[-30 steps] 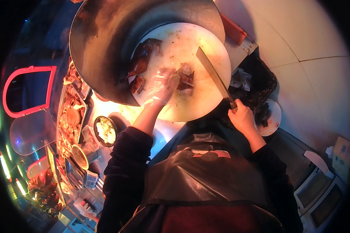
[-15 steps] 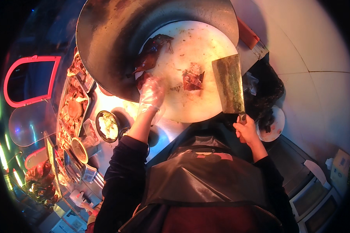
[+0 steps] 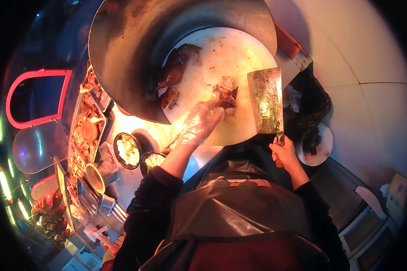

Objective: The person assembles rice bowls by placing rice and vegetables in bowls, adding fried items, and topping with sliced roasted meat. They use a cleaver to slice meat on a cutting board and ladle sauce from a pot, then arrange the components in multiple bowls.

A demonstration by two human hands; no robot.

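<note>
My right hand [image 3: 285, 156] is wrapped round the handle of a broad cleaver [image 3: 265, 101], its blade standing over the right edge of a round white chopping board [image 3: 239, 49]. In a clear plastic glove, my left hand [image 3: 202, 121] reaches over the board, fingers closed at the near side of a piece of dark-skinned roast meat [image 3: 227, 91]. The fingertips are partly hidden by the hand. Farther left on the board lie a large glossy brown roast piece [image 3: 174, 70] and a smaller chunk [image 3: 169, 98].
A tall curved metal guard [image 3: 122, 54] rings the board's far left. Left of it are a tray of roast meats [image 3: 87, 128], two bowls of rice, the larger bowl [image 3: 127, 150] with greens, and a tan tub [image 3: 95, 177]. On the right stand a black-lined bin [image 3: 314, 97] and a white plate [image 3: 323, 142].
My left hand has moved right and nearer, from the small chunk at the board's left to the middle piece. The cleaver stays almost in place, its blade turned slightly and catching more light.
</note>
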